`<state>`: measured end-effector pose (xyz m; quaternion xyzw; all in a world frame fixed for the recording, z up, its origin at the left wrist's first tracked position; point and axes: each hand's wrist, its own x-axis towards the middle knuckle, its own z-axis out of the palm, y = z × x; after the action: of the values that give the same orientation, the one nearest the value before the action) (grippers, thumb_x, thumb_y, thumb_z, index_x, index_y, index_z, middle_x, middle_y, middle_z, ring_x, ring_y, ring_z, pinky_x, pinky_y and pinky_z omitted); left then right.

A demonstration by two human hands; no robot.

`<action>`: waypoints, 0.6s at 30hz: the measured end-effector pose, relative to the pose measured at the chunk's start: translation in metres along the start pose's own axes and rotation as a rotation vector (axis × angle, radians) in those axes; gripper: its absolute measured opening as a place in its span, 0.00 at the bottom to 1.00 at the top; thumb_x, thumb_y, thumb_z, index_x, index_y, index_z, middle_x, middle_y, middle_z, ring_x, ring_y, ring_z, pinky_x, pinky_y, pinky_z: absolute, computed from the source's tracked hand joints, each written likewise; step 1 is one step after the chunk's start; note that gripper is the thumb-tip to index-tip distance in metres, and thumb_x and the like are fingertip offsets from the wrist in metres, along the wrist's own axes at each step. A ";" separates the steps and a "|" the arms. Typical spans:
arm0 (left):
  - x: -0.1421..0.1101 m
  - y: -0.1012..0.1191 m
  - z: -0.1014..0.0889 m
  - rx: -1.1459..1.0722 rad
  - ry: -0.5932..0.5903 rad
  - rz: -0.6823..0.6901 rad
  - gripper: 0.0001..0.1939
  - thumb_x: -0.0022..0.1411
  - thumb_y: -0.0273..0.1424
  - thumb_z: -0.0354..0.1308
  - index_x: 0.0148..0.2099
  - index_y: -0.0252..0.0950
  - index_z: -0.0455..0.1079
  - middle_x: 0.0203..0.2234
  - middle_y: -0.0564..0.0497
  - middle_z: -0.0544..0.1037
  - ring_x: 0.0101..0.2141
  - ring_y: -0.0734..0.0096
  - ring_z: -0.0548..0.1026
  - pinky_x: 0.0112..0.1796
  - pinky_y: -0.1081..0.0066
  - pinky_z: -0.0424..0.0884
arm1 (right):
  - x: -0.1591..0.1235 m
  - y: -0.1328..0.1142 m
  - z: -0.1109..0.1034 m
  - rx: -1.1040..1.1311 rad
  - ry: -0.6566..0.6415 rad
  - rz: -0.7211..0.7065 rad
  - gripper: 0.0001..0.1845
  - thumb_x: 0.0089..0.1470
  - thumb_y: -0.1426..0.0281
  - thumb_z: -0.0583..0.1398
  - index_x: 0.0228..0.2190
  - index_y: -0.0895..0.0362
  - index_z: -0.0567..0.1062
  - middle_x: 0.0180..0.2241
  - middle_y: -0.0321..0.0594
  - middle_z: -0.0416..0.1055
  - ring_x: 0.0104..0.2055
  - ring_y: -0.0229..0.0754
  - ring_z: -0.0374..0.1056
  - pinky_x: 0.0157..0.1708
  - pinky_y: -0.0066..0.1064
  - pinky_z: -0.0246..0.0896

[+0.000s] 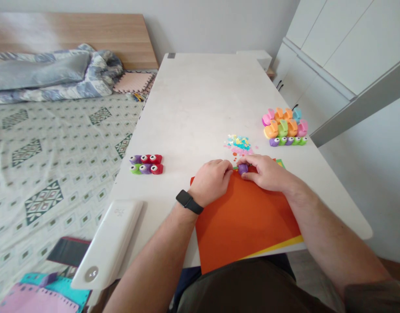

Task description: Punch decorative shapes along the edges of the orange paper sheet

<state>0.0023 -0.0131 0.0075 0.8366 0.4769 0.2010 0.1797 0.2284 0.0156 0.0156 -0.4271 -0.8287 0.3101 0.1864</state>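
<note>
An orange sheet of paper (242, 221) lies at the table's near edge, with yellow paper showing beneath its lower edge. My right hand (268, 173) grips a small purple craft punch (242, 169) between thumb and fingers at the sheet's far edge. Just left of the punch, my left hand (213, 180), wearing a black watch, is closed with its fingertips at that same edge, pinching the paper. Beyond the hands lies a pile of tiny blue, yellow and pink paper cut-outs (239, 143), with a few orange bits nearest the punch. Whether paper sits inside the punch is hidden.
Small punches (146, 164) in red, purple and green stand in two rows on the left. More punches (284, 127) in several colours are lined up at the right. A long white device (108, 243) lies on the front left corner; a patterned bed (66, 152) adjoins the table.
</note>
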 end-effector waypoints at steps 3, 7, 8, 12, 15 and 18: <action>0.000 0.000 0.000 0.001 0.002 0.006 0.09 0.72 0.28 0.51 0.42 0.36 0.73 0.36 0.46 0.80 0.38 0.63 0.78 0.43 0.65 0.73 | 0.000 0.000 0.001 -0.013 -0.006 0.006 0.16 0.55 0.73 0.65 0.47 0.52 0.78 0.43 0.40 0.79 0.45 0.48 0.73 0.48 0.40 0.66; -0.001 0.000 0.000 -0.003 0.011 0.008 0.09 0.72 0.29 0.51 0.43 0.36 0.73 0.36 0.46 0.80 0.39 0.64 0.78 0.43 0.65 0.73 | 0.000 0.000 0.001 -0.029 -0.007 -0.006 0.15 0.56 0.73 0.65 0.46 0.53 0.77 0.43 0.40 0.79 0.45 0.48 0.73 0.48 0.40 0.65; -0.001 0.001 -0.001 -0.007 0.012 0.009 0.09 0.72 0.30 0.52 0.43 0.36 0.73 0.37 0.46 0.80 0.39 0.64 0.78 0.44 0.65 0.73 | 0.000 0.000 0.001 -0.032 -0.007 -0.010 0.15 0.56 0.73 0.65 0.46 0.52 0.77 0.43 0.40 0.79 0.46 0.48 0.73 0.48 0.40 0.65; -0.001 0.003 -0.001 -0.007 0.032 0.014 0.11 0.71 0.38 0.56 0.47 0.36 0.74 0.38 0.45 0.80 0.40 0.61 0.78 0.46 0.63 0.73 | 0.000 -0.001 0.001 -0.048 -0.002 -0.021 0.15 0.56 0.73 0.65 0.46 0.52 0.77 0.43 0.41 0.78 0.46 0.49 0.72 0.49 0.41 0.65; 0.000 0.003 0.002 0.015 0.042 0.009 0.20 0.68 0.47 0.60 0.50 0.36 0.74 0.41 0.44 0.81 0.43 0.58 0.79 0.49 0.59 0.73 | -0.001 -0.003 0.001 -0.062 0.000 -0.026 0.15 0.56 0.74 0.64 0.46 0.52 0.77 0.44 0.42 0.78 0.47 0.50 0.72 0.50 0.43 0.65; 0.004 0.004 0.007 0.015 0.030 0.012 0.26 0.64 0.50 0.64 0.55 0.37 0.72 0.45 0.43 0.81 0.47 0.56 0.79 0.52 0.57 0.72 | -0.001 -0.007 0.002 -0.080 -0.001 -0.021 0.15 0.55 0.75 0.64 0.46 0.53 0.77 0.45 0.44 0.78 0.49 0.52 0.72 0.51 0.44 0.65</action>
<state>0.0103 -0.0125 0.0044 0.8376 0.4759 0.2113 0.1649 0.2241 0.0112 0.0186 -0.4255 -0.8449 0.2748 0.1717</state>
